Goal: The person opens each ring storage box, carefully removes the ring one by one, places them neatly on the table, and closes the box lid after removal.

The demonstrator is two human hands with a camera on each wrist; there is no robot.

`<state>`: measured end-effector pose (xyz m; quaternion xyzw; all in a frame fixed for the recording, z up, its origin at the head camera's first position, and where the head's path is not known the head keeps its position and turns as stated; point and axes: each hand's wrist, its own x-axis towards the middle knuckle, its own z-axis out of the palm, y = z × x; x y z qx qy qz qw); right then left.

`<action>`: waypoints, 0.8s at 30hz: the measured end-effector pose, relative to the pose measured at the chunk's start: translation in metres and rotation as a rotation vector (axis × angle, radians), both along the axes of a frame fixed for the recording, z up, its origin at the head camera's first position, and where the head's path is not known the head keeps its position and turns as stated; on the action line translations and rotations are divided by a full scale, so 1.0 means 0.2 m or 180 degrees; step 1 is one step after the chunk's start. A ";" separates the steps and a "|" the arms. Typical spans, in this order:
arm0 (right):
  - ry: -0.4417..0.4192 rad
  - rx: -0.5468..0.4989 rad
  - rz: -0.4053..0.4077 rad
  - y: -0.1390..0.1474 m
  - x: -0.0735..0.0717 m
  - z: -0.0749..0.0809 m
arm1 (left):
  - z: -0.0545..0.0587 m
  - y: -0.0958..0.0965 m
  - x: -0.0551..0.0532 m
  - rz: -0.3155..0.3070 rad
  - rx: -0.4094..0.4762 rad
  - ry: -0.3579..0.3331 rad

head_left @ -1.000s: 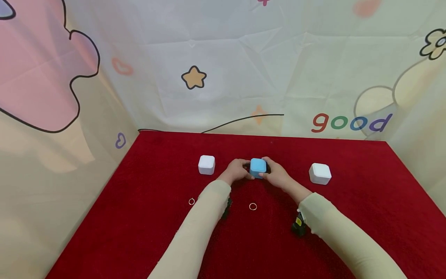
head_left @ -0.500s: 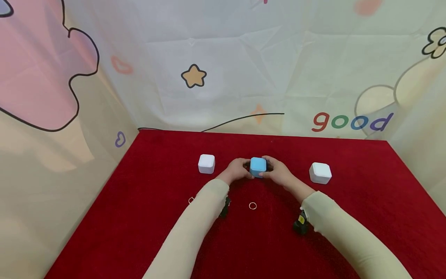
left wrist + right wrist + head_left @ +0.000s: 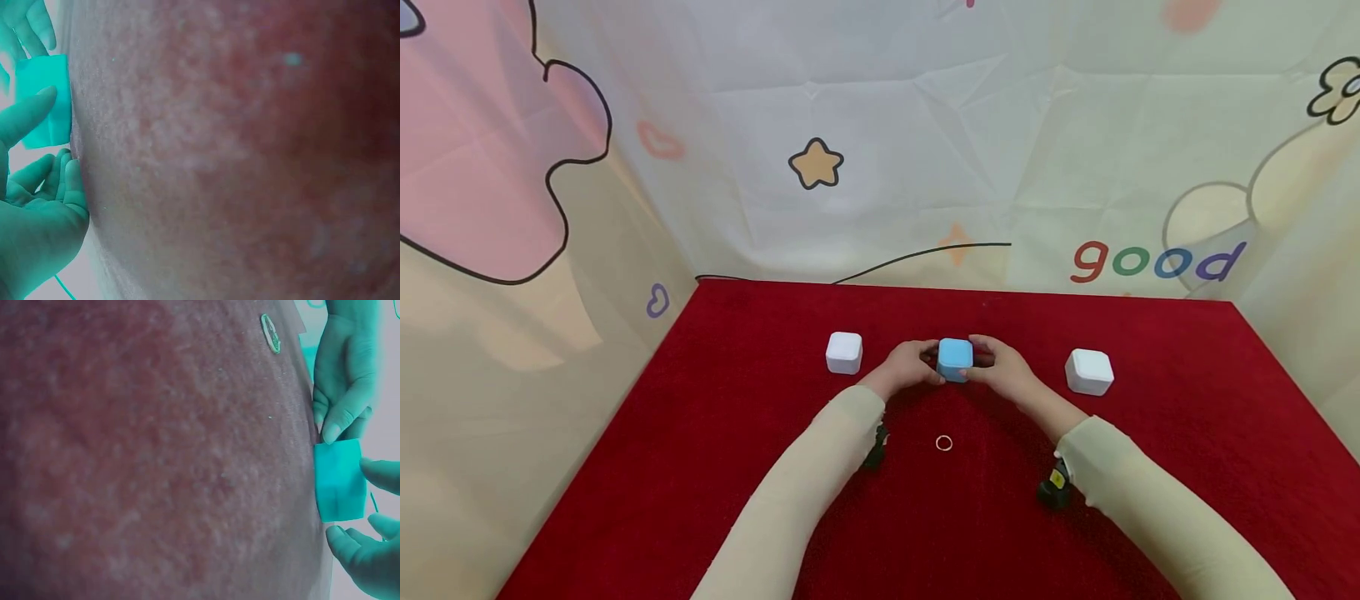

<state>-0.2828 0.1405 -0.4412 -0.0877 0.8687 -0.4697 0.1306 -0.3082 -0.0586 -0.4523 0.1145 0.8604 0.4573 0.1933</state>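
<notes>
Head view: from nine o'clock the left hand [image 3: 912,364] curls its fingers round the blue cube [image 3: 955,359], toward twelve o'clock on the surface [image 3: 958,533], and from three o'clock the right hand [image 3: 1006,372] pinches it too, so uneven pressure could twist or tip it.

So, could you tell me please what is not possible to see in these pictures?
Blue cube, underside, all views: faces down, hidden.
Right hand, right wrist view: partly cut off by right edge.
Left sleeve, head view: cut off by bottom edge.
Ring, fine detail, head view: too small.
Cloth, left wrist view: blurred.
</notes>
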 end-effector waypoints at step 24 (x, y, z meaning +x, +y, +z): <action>0.0005 -0.0226 -0.0214 0.18 0.11 0.12 | 0.16 -0.09 0.07 0.0145 0.0051 -0.0003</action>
